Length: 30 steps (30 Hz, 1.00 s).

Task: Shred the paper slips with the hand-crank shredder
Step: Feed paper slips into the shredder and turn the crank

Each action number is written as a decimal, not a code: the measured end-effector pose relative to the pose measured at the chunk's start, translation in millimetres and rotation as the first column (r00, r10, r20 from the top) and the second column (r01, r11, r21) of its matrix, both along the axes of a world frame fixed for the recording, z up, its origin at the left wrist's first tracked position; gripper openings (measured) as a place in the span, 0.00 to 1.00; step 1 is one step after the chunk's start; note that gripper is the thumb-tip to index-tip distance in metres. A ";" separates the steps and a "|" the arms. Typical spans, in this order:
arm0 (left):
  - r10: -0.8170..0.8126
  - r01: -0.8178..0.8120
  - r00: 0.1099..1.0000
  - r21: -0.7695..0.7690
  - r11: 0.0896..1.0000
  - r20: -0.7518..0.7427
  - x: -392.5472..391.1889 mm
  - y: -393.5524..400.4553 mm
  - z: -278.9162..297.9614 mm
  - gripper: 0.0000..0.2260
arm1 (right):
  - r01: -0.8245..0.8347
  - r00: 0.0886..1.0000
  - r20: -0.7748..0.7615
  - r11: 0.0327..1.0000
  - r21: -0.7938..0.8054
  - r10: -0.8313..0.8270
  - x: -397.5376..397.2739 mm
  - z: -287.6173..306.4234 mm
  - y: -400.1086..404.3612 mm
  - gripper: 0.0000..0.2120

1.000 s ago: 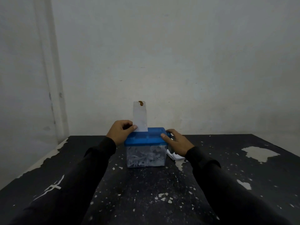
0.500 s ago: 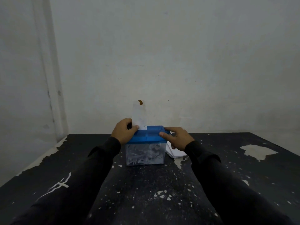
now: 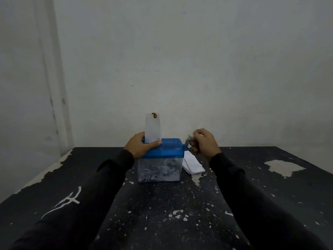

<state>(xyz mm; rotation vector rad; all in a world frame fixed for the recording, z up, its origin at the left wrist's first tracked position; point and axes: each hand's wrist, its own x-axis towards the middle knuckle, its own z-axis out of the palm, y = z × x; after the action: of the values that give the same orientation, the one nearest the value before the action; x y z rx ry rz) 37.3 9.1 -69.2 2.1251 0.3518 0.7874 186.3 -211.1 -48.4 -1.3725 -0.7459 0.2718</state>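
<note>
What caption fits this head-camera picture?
Left hand steadies blue-lidded clear plastic shredder, white paper slip upright in it; right hand grips its crank.

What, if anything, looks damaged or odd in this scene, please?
The black table is damaged: paint has flaked off in pale patches. The paper slip standing in the shredder carries a brown stain at its top edge.
</note>
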 end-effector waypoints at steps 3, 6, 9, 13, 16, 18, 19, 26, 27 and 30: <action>-0.004 0.004 1.000 -0.016 1.000 0.003 0.4 0.1 0.3 0.26 | 0.015 1.000 -0.020 1.000 0.021 -0.015 6.3 5.5 9.5 0.04; 0.001 -0.001 1.000 -0.011 1.000 0.010 -0.7 -2.1 0.7 0.25 | 0.082 0.996 0.032 0.996 -0.031 -0.081 14.9 8.5 19.1 0.03; 0.005 -0.005 1.000 -0.019 1.000 0.015 -1.0 -3.5 0.8 0.25 | 0.182 0.980 0.103 0.976 -0.121 -0.170 27.5 1.0 33.3 0.05; 0.002 -0.002 1.000 0.000 1.000 0.009 -0.6 -3.9 0.7 0.24 | 0.306 0.944 0.211 0.915 -0.264 -0.255 40.6 -27.3 49.8 0.10; 0.016 -0.016 1.000 0.006 1.000 0.009 -0.8 -4.0 0.6 0.26 | 0.321 0.931 0.293 0.869 -0.377 -0.217 34.9 -47.8 45.5 0.11; 0.020 -0.020 1.000 0.005 1.000 0.004 -0.4 -3.7 0.1 0.29 | 0.322 0.926 0.326 0.852 -0.412 -0.192 26.2 -61.3 35.6 0.15; 0.022 -0.022 1.000 0.004 1.000 0.000 -0.3 -3.7 -0.2 0.29 | 0.328 0.922 0.338 0.850 -0.412 -0.192 21.1 -68.2 29.5 0.17; 0.024 -0.024 1.000 0.012 1.000 -0.018 0.5 -0.2 0.3 0.30 | 0.361 0.880 0.363 0.928 -0.094 -0.306 -2.3 -91.9 1.8 0.24; 0.022 -0.022 0.999 0.010 1.000 -0.024 0.8 1.0 -0.3 0.31 | 0.339 0.882 0.347 0.941 0.000 -0.318 -6.2 -85.3 1.1 0.24; 0.014 -0.014 1.000 0.019 1.000 -0.024 -0.9 0.0 0.8 0.36 | 0.256 0.892 0.338 0.952 0.170 -0.301 -12.7 -60.2 2.9 0.18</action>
<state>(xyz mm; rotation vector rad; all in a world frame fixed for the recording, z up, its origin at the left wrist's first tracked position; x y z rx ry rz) 36.4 9.2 -68.4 2.1532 0.3738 0.7762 173.6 -208.2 -108.7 -1.4096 -0.8382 -0.2592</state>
